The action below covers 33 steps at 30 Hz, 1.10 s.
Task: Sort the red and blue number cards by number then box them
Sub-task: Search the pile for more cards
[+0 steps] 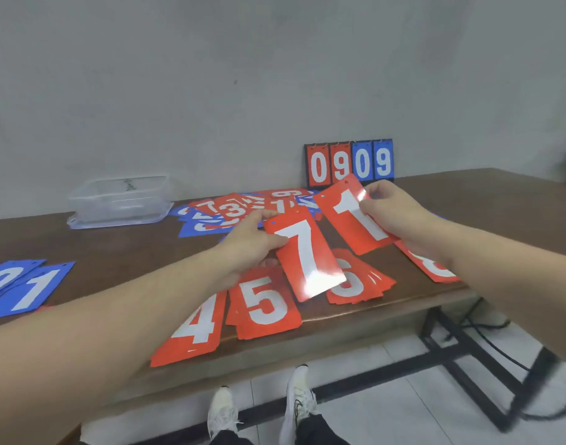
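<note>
Plain room; bare grey wall point(211, 75); wooden table point(467, 200); tiled floor point(403, 396)

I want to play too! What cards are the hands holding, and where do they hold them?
Left hand pinches the red 7 card at its upper left edge; right hand holds the red 1 card by its right edge.

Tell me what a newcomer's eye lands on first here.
First, the two hands mid-table: the left hand holds up a red 7 card, the right hand a red 1 card. Below them, red piles showing 4 and 5 line the near edge. Against the wall stands a flip scoreboard reading 0909.
</note>
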Available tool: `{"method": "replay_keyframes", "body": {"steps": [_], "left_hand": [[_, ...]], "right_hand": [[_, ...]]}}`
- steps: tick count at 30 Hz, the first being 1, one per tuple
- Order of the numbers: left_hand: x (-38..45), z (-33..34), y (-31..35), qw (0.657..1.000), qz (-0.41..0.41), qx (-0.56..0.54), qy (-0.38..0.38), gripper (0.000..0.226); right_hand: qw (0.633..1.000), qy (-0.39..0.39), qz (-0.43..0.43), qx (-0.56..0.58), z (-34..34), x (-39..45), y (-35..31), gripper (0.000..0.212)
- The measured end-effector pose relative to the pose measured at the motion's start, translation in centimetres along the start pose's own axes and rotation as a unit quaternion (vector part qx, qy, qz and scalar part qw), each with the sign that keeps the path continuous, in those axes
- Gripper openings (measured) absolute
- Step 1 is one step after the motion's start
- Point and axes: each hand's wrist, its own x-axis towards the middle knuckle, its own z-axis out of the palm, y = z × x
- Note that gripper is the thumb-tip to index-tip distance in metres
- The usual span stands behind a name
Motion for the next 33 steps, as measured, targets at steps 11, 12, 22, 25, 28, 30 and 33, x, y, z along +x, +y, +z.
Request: {"method": "replay_keyframes", "body": {"steps": [11, 12, 22, 25, 28, 30, 33], "left_hand": [[6.9, 13.9, 1.3, 0.988, 0.003, 0.147, -0.044, 0.037], [7.4, 14.7, 1.3, 0.983, 0.01, 0.178, -0.044, 0.037], [10.6, 18.0, -1.3, 0.885, 0.069, 0.458, -0.049, 0.041], [10.6, 18.0, -1.5, 0.873, 0.092, 0.477, -0.03, 0.043], [10.4, 16.6, -1.7, 0.888, 0.102, 0.449, -0.013, 0.039], [10.2, 14.8, -2.0, 0.902, 0.103, 0.42, 0.001, 0.033], [8.9, 10.5, -2.5, 0.907, 0.099, 0.409, 0.031, 0.029]], "right_hand": [[0.996, 0.06, 0.064, -0.022, -9.0, 0.4, 6.7, 0.017], [0.995, 0.066, 0.065, -0.022, -9.5, 0.6, 7.3, 0.019], [0.994, 0.082, 0.071, 0.002, -11.4, 1.9, 10.6, 0.02], [0.994, 0.077, 0.07, 0.016, -10.8, 2.1, 10.6, 0.019], [0.996, 0.059, 0.066, 0.03, -9.4, 2.1, 9.9, 0.014], [0.996, 0.04, 0.071, 0.035, -7.6, 2.4, 9.2, 0.009], [0.996, -0.015, 0.069, 0.063, -4.0, 2.8, 7.5, 0.011]]}}
